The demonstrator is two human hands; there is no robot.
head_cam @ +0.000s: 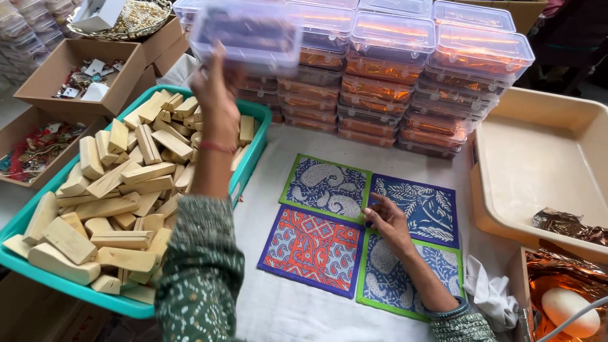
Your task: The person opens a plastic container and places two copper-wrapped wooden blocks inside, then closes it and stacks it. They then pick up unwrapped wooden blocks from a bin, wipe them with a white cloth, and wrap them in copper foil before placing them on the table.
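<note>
Bare white table [297,310] lies open in front; passage is blocked by stacked plastic boxes [405,82] behind, a teal tray [250,158] left, a beige tub [538,164] right.

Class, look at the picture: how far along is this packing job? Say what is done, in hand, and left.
Done: stacks of filled clear boxes stand at the back. In hand: the left hand lifts a clear plastic box; the right hand rests on four printed fabric mats. Left: the teal tray is full of wooden blocks.

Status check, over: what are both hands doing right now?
Left hand raised, gripping clear plastic lidded box. Right hand resting on four patterned fabric mats. Nothing in the way.
</note>
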